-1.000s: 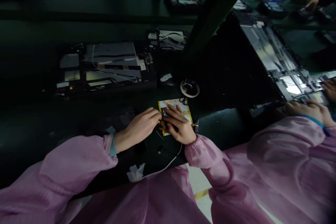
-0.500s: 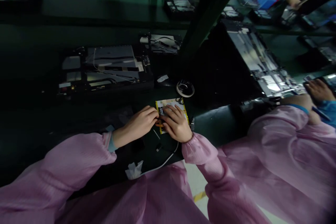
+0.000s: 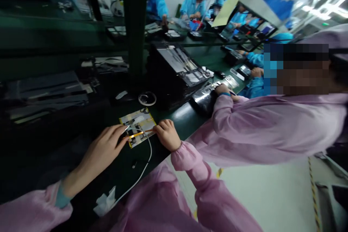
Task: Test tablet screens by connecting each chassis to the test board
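The left hand has its fingers narrowed to a pinch at one end of an orange flex strip, and the right hand curls against the other end, its grip unclear, seemingly keeping the strip taut across a yellow-edged flat panel; a white cable curves beside them, then a tape roll and a propped tablet housing

Ceiling lamps: hard glare, 2 o'clock. Counter: deep shadow toward 9 o'clock. Left hand, right hand: soft, even light. Frame edges: wide-angle bending. Pixelated patch: 3 o'clock.
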{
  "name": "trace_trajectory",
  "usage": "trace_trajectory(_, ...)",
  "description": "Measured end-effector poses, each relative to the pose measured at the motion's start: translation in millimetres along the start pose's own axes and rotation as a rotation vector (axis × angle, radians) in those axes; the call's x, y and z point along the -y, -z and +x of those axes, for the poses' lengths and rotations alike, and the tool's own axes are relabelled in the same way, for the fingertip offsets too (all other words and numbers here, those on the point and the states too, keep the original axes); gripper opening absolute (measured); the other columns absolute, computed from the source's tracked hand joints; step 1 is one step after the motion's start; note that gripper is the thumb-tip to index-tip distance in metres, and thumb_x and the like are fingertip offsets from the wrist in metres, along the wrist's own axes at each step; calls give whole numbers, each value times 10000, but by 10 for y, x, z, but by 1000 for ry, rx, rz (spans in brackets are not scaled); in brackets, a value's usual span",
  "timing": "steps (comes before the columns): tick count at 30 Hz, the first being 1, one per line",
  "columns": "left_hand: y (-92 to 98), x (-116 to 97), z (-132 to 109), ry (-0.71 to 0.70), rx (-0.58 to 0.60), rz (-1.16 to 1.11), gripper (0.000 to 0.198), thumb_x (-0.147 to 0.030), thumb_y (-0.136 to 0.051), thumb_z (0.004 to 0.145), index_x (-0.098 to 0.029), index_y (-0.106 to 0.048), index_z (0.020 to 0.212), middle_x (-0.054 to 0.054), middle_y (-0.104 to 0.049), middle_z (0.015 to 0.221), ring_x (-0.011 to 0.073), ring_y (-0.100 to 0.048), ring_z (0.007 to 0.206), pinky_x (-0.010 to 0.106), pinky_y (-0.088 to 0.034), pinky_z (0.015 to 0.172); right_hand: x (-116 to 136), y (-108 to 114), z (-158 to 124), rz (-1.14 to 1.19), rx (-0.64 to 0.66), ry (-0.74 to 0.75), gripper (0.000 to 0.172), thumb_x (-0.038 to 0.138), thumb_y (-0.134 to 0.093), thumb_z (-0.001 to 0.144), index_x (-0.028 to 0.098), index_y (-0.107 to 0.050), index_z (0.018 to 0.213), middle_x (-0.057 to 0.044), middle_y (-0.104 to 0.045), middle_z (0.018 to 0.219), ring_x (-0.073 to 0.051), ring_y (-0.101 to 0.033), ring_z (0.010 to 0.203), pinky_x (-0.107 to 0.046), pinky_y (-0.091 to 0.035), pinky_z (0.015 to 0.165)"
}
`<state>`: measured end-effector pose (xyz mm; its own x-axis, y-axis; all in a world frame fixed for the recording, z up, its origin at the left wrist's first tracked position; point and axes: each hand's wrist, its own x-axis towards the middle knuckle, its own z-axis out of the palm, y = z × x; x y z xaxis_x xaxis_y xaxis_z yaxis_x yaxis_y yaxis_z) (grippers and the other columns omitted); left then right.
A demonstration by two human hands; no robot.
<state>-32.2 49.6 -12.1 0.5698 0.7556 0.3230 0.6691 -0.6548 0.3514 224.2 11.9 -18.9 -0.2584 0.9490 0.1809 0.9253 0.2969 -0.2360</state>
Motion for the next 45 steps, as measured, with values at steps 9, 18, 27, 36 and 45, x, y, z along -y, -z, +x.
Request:
trace_trajectory(9,-11,106,157,156,68,-248,269,-330,-463,900,-196,-660,1025,89,-708,990,249,-652,922,389,-511,858,138,93,163,1212,193,-130,250,425,-612,847,181,-609,901,-11,-649,839,-145,-627,797,-287,-506,791)
trace_trajectory(18,268,-25,266,380,190,-821,312,-459,-516,871,-187,-668,850,36,-716,829,215,-675,834,307,-526,772,241,-3,477,1246,51,-111,300,495,-644,817,200,-591,811,-56,-668,958,-197,-635,946,-353,-508,880)
trace_trajectory(27,179,-6,201,400,72,-639,250,-386,-476,919,-198,-634,870,15,-689,810,164,-647,755,249,-479,707,321,-87,236,349,-332,-219,211,313,-512,920,194,-563,1086,-99,-614,949,-249,-573,921,-401,-494,823)
trace_trajectory(36,136,10,171,433,18,-709,257,-405,-491,904,-188,-625,870,22,-676,793,168,-636,726,257,-507,679,675,-171,58,-24,-235,-142,225,79,-419,822,162,-538,995,-100,-567,823,-263,-537,787,-387,-482,703)
trace_trajectory(45,101,27,155,411,5,-742,220,-366,-513,887,-180,-631,888,28,-688,790,175,-657,740,277,-534,707,428,-137,-768,24,-389,-543,294,210,-441,886,175,-479,1175,-28,-538,715,-229,-532,632,-335,-415,579)
